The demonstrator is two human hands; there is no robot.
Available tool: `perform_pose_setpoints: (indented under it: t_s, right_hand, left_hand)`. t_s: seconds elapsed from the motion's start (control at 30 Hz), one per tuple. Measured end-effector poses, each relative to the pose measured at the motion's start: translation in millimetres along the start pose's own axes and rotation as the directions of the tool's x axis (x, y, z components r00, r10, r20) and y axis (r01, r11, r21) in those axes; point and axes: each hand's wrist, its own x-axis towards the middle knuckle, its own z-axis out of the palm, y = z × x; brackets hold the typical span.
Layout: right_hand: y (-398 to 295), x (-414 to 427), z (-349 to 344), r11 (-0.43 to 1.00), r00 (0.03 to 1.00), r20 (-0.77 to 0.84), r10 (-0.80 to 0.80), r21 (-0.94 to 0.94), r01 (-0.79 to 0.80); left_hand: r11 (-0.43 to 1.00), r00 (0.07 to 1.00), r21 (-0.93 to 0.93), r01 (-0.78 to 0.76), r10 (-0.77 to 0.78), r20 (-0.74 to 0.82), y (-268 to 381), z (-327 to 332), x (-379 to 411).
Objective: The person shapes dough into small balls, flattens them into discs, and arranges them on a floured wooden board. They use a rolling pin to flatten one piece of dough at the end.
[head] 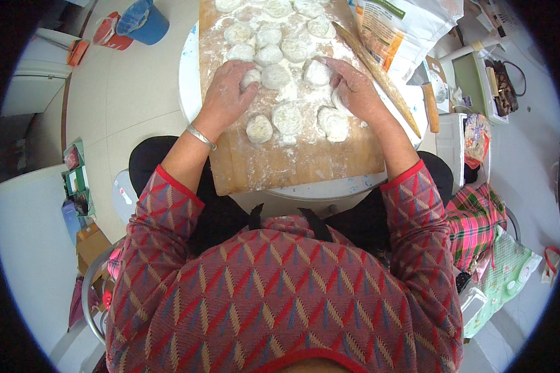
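My left hand (228, 93) curls thumb and fingers around a flour-dusted dough piece (250, 79) on the left side of a wooden board (270, 170). On the right, my right hand (357, 88) has its fingers and thumb at the edge of another round dough piece (317, 73). Partly under that palm is one more piece (339, 100). Between my hands lies a flat dough round (275, 76). Closer to me are a small round (259, 128), a larger one (287, 118) and a coiled-looking one (333, 124). Several more cover the far part.
A tapered wooden rolling pin (378, 77) lies slanted along the board's right edge. Behind it stands a printed flour bag (396, 32). A wooden handle (431, 108) rests at the white round table's (189, 74) right rim. Blue (151, 23) and red (112, 35) buckets stand on the floor.
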Motion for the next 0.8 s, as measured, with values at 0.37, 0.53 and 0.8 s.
perform_pose_setpoints:
  t_s: [0.37,0.53,0.8]
  right_hand:
    - [3.3,-1.9,1.3,0.997,1.000,-0.013,0.025,0.071,-0.024]
    - [1.7,-1.3,0.6,0.996,0.999,-0.003,0.034,0.087,-0.033]
    - [8.2,-0.8,3.0,0.987,1.000,-0.011,0.020,0.159,-0.018]
  left_hand:
    - [0.999,0.996,-0.013,0.037,-0.035,0.083,1.7,-2.4,2.3]
    - [1.000,0.998,-0.007,-0.020,0.020,0.056,-3.7,1.4,-0.8]
    - [1.000,0.998,-0.022,-0.003,0.004,0.059,-2.9,-1.7,-4.5]
